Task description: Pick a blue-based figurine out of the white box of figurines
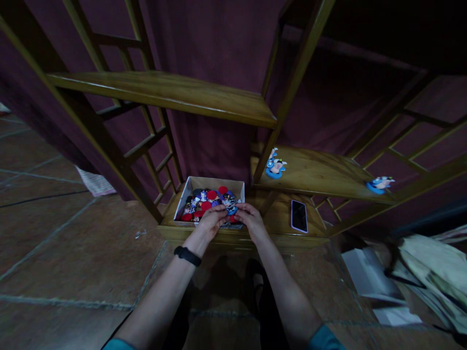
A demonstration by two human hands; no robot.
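Observation:
Between the fingertips of my left hand (214,218) and my right hand (251,219) is a small figurine (231,206) with a blue base and a black-and-white top. Both hands are closed on its edges, just over the front right part of an open cardboard box (218,182). Inside the box lie several more small figures, purple and white, among round red pieces (211,195). The held figurine's finer details are too small to make out. A dark band sits on my left wrist.
Pig-like figurines on blue bases (276,168) stand by the post on the right shelf (317,170), and another (380,184) at its far end. A phone (299,216) lies on the lower board. An upper shelf (164,95) juts out above the box. White boxes (372,274) and cloth are at right.

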